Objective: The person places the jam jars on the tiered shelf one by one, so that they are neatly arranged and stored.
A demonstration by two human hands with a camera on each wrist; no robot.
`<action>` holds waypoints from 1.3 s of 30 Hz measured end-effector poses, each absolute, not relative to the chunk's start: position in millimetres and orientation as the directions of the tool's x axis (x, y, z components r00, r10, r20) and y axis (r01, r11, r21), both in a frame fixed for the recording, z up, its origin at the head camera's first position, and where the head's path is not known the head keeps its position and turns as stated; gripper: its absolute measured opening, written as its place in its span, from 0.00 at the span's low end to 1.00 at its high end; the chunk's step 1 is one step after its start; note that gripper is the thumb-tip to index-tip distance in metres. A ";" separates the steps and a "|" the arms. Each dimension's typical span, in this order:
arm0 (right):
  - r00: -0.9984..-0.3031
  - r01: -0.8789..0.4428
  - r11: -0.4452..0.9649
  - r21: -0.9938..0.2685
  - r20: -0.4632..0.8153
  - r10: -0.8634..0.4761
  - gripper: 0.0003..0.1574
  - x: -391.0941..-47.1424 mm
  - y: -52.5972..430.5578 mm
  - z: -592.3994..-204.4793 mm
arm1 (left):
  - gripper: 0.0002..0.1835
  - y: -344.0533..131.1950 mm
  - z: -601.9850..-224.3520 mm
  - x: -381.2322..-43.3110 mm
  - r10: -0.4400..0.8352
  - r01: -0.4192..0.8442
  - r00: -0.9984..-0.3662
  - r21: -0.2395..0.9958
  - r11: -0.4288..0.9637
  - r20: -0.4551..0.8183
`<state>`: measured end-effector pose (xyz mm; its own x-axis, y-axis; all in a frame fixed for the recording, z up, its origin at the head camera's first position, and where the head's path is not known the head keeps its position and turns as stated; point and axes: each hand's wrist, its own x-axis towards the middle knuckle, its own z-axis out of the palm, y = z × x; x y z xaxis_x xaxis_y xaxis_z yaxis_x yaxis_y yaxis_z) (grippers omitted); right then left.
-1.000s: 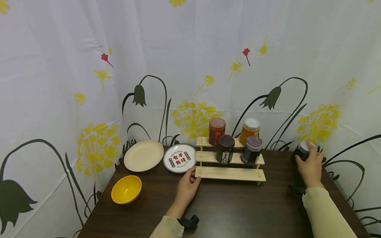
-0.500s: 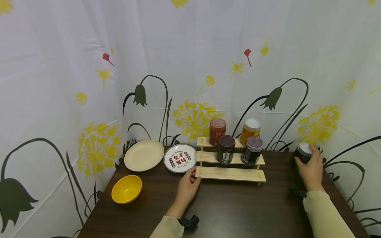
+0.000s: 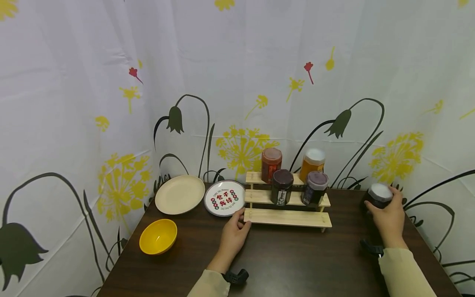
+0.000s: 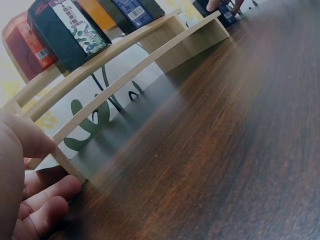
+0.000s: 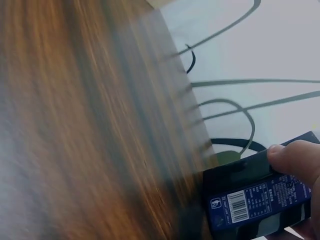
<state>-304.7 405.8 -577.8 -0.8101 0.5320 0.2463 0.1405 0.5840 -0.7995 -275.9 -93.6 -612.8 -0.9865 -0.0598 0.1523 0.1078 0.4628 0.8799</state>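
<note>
My left hand [image 3: 233,237] grips the left end of a three-step wooden display rack [image 3: 287,217], thumb on the lowest step and the other fingers around its side support. In the left wrist view the thumb and curled fingers of the left hand [image 4: 37,175] show at that corner. At the table's far right, my right hand [image 3: 389,216] holds a dark jar with a pale lid [image 3: 380,191] between thumb and fingers. A blue label with a barcode on this jar [image 5: 255,202] faces the right wrist camera. Whether its base touches the table is unclear.
A red jar [image 3: 271,165] and an amber jar [image 3: 311,164] stand on the top step, a dark jar [image 3: 281,187] and a purple-lidded jar [image 3: 314,188] on the middle one. Leftward are a patterned plate [image 3: 224,209], a cream plate [image 3: 179,194] and a yellow bowl [image 3: 158,237].
My right hand and the dark jar have come slightly nearer to me, and more of the lid shows. The left hand and the rack stay in place.
</note>
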 end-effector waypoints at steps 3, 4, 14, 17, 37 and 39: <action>-0.795 0.121 0.577 -0.808 0.269 0.544 0.62 -299.6 401.3 -579.0 | 0.27 -93.7 -612.7 -276.0 -0.056 0.108 -0.987 0.882 0.458 0.149; -0.789 0.114 0.575 -0.810 0.277 0.548 0.62 -297.8 399.8 -579.5 | 0.27 -93.8 -612.7 -276.1 -0.054 0.108 -0.987 0.884 0.455 0.149; -0.732 0.042 0.601 -0.798 0.384 0.562 0.61 -280.3 382.1 -575.4 | 0.28 -93.1 -611.0 -276.8 -0.052 0.114 -0.987 0.884 0.453 0.154; -0.712 0.009 0.621 -0.784 0.431 0.554 0.60 -276.2 375.5 -567.7 | 0.28 -92.8 -610.9 -276.8 -0.055 0.109 -0.987 0.885 0.453 0.150; -0.643 -0.185 0.655 -0.732 0.595 0.483 0.59 -227.2 302.7 -534.5 | 0.27 -93.2 -615.6 -278.2 -0.057 0.108 -0.988 0.897 0.429 0.146; -0.635 -0.233 0.655 -0.719 0.622 0.457 0.59 -224.1 294.8 -533.9 | 0.27 -93.3 -615.8 -278.3 -0.060 0.109 -0.987 0.895 0.432 0.149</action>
